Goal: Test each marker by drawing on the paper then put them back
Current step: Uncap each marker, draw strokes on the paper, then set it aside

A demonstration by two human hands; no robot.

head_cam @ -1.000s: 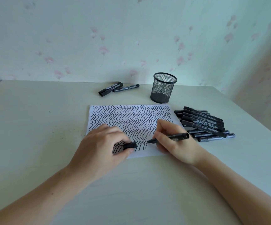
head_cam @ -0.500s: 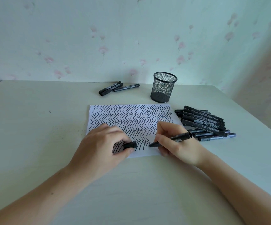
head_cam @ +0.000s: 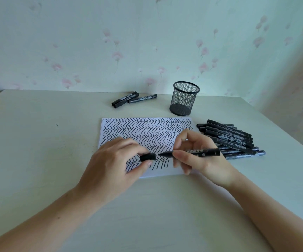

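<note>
My left hand (head_cam: 114, 160) covers the near-left part of the paper (head_cam: 147, 131), so the zigzag lines beneath it are out of sight. Most of the cap (head_cam: 148, 157) is tucked inside my left grip; only its open end shows. My right hand (head_cam: 196, 153) hides the paper's right near corner, and its fingers cover part of the marker (head_cam: 196, 152) barrel. The print on that barrel is too small to read, as are the labels in the marker pile (head_cam: 232, 139), whose lower markers lie buried. Both my forearms run off the bottom edge, and the bench (head_cam: 38, 142) is cut off left and right.
</note>
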